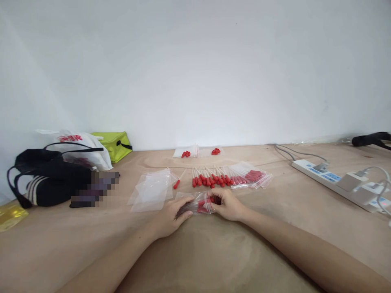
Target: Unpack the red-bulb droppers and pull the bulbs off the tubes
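My left hand and my right hand both pinch a small clear zip bag holding red-bulbed droppers, flat on the wooden table. The left fingers press along the bag's left end; the right fingers close on its right end. Just beyond lies a row of loose droppers with red bulbs. A single dropper lies to their left. A stack of empty clear bags sits left of my hands. Filled bags lie at the right end of the row.
Two small bags of red bulbs lie near the wall. At the left are a black bag, a white plastic bag and a green pouch. A white power strip with plugs and cables runs along the right.
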Motion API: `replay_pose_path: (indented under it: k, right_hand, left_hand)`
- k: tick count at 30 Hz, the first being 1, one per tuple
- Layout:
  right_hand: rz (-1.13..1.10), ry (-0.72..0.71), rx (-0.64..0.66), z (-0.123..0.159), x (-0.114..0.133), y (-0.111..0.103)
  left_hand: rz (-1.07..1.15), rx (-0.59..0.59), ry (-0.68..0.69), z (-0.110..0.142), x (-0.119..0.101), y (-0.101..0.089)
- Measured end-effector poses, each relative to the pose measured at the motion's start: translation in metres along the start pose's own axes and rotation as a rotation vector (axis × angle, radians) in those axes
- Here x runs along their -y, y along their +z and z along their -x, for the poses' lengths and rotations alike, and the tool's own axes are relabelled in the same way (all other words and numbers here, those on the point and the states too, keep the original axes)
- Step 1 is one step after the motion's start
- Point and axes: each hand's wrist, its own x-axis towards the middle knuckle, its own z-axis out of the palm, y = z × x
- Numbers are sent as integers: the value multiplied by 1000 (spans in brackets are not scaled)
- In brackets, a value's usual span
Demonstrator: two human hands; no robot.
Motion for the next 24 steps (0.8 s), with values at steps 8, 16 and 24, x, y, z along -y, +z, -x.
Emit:
replay_pose_path:
  k: [8, 16, 24]
  right_hand:
    - [-322, 151, 11, -11, -3, -57]
    - [-221, 186, -608, -18, -17, -110]
    - [178, -165, -455, -60, -13, -21]
  left_hand:
    - [-39, 12, -40, 0, 1, -1]
    - [-41, 12, -3, 0, -1, -2]
    - [-12, -22, 25, 0, 1, 0]
